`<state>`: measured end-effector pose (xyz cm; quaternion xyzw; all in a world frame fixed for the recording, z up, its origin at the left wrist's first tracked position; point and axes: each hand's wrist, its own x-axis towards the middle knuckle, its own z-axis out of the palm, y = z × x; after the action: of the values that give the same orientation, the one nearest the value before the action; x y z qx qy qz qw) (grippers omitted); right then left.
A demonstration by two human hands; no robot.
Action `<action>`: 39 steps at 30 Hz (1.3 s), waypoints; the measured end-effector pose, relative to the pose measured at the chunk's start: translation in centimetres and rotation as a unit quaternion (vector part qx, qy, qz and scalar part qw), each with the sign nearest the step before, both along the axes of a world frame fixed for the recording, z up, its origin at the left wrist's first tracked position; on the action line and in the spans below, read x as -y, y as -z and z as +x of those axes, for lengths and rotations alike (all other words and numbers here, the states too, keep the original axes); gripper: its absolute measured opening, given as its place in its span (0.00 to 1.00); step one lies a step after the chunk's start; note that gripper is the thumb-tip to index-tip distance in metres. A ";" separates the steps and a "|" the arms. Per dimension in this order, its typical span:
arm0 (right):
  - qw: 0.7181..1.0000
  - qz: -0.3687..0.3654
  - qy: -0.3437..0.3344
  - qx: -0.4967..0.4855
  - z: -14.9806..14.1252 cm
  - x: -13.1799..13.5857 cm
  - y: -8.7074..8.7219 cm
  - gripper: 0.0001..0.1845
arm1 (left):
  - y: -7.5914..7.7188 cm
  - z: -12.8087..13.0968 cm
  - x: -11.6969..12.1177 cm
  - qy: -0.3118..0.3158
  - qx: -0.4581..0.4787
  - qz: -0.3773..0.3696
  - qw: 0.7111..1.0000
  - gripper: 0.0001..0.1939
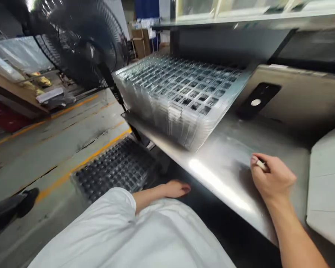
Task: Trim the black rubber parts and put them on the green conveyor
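Observation:
My right hand is above the steel tabletop, closed around a small white stick-like thing. Only its short end sticks out between thumb and fingers; the remainder is hidden in the fist. Low in front of my body, beside the table's front edge, is my left hand. Its fingers are blurred and partly turned away, so I cannot tell whether they are open or closed. A tall stack of clear plastic trays with many square pockets stands on the table, left of my right hand.
More pocketed trays are stacked low at the left, near a yellow floor line. A large black fan stands behind them. Right of my hand is a white box-like thing; behind is a metal panel. Someone's shoe shows at far left.

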<state>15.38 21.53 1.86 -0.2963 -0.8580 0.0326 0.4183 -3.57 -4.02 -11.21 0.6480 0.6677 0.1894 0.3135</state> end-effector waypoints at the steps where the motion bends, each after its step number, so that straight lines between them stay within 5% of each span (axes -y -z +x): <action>1: 1.000 0.004 0.008 -0.008 -0.1 -0.1 0.1 0.22 | 0.6 -0.1 1.2 -0.016 0.006 -0.008 1.000 0.12; 6: 0.999 0.019 0.019 -0.020 -0.7 -0.4 1.0 0.25 | 2.0 0.9 4.7 -0.064 0.005 -0.015 0.998 0.15; 20: 0.998 -0.020 0.047 -0.027 -1.0 0.1 0.6 0.27 | 2.1 1.0 3.5 0.058 -0.066 -0.012 0.996 0.12; 26: 1.000 -0.012 0.016 -0.009 -0.8 0.0 0.8 0.28 | 0.0 1.8 4.1 0.082 -0.054 0.010 0.995 0.11; 31: 0.999 -0.037 0.008 0.011 -0.6 0.2 0.2 0.24 | -3.9 2.2 4.1 0.070 -0.004 0.053 0.996 0.14; 39: 1.000 0.004 -0.016 -0.009 0.5 -0.6 0.6 0.17 | -8.6 1.8 0.6 0.144 0.040 0.120 0.982 0.12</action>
<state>15.85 22.15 1.29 -0.2809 -0.8589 0.0388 0.4265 -1.72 -4.64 -2.59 0.7619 0.5271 0.2468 0.2843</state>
